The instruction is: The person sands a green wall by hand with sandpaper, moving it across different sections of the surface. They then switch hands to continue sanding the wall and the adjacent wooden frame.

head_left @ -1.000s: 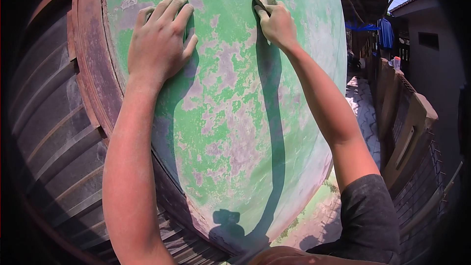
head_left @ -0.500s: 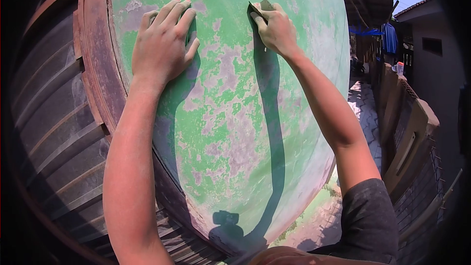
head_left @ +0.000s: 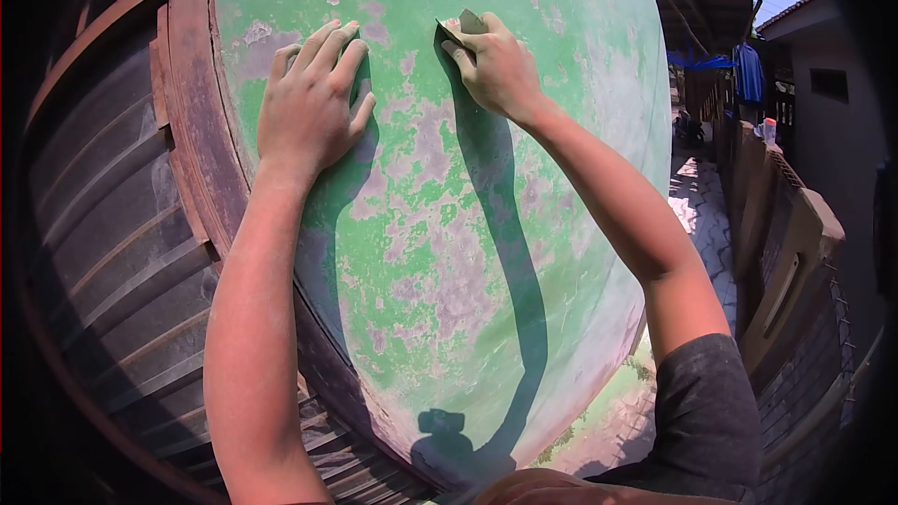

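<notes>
A large green panel (head_left: 505,290) with worn greyish patches fills the middle of the view. My left hand (head_left: 313,98) rests on its upper left part, palm down, fingers a little apart, holding nothing. At the upper middle, my right hand (head_left: 491,65) pinches a folded dark sheet (head_left: 446,35), which looks like sandpaper, against the panel. The underside of the sheet and the fingertips behind it are hidden. Dust coats the fingers of both hands.
A reddish-brown wooden frame (head_left: 192,93) and dark slats (head_left: 122,290) lie along the left. To the right are a brown fence (head_left: 795,271), a paved path (head_left: 706,224), a hanging blue cloth (head_left: 747,73) and a grey wall (head_left: 832,150).
My right hand has moved left across the panel with the folded sheet, closer to my left hand. My left hand stays at nearly the same place on the panel.
</notes>
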Demonstrator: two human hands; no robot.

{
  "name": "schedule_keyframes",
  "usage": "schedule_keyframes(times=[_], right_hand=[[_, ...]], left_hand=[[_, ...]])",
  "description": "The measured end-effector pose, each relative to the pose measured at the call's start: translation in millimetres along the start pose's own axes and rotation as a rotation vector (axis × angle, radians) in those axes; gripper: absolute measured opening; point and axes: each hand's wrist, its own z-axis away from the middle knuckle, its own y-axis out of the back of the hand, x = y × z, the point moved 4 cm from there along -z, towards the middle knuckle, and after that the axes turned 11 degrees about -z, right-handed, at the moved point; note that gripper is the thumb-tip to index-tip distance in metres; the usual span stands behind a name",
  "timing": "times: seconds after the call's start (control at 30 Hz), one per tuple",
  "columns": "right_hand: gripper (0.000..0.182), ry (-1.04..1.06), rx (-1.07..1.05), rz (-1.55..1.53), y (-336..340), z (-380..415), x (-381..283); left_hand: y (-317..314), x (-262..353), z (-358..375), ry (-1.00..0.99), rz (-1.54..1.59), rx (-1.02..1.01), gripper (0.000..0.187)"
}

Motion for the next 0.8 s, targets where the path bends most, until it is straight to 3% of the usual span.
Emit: schedule_keyframes(times=[0.03,0.13,0.23,0.33,0.4,0.5,0.53,0.6,0.7,0.8], right_hand=[[0.031,0.054,-0.099,0.021,-2.8,18.2,-13.4],[0.031,0.179,-0.111,0.002,-7.3,33.6,-1.4],[0.029,-0.122,0.084,0.055,8.7,-9.5,38.2],[0.03,-0.251,0.17,-0.002,11.0,-37.9,57.0],[0.031,-0.171,0.102,-0.027,7.4,-30.8,26.3],[0.032,0.174,-0.075,-0.025,-14.2,26.2,-12.1],[0.032,0.178,-0.076,-0.024,-10.8,24.0,-10.5],[0.032,0.061,-0.104,-0.025,-3.0,19.8,2.9],[0.033,-0.145,0.073,-0.009,5.5,-23.6,31.8],[0.032,-0.113,0.072,0.018,-3.1,-22.3,7.3]], left_hand=[[1.1,0.5,-0.1,-0.001,-0.007,0.007,0.049],[0.9,0.9,-0.3,0.007,-0.003,-0.017,0.048],[0.1,0.7,-2.0,-0.013,-0.048,-0.025,0.053],[2.6,0.9,-3.3,0.002,-0.006,-0.031,0.048],[3.0,1.8,-2.4,0.007,-0.005,-0.036,0.048],[2.9,2.0,-2.2,0.009,-0.01,-0.037,0.049],[2.3,0.7,-2.8,0.012,-0.011,-0.036,0.049],[1.1,1.1,-2.2,-0.015,-0.056,-0.022,0.054],[2.3,1.5,-2.0,-0.011,-0.057,-0.034,0.054],[3.3,1.1,-1.7,-0.008,0.0,-0.04,0.05]])
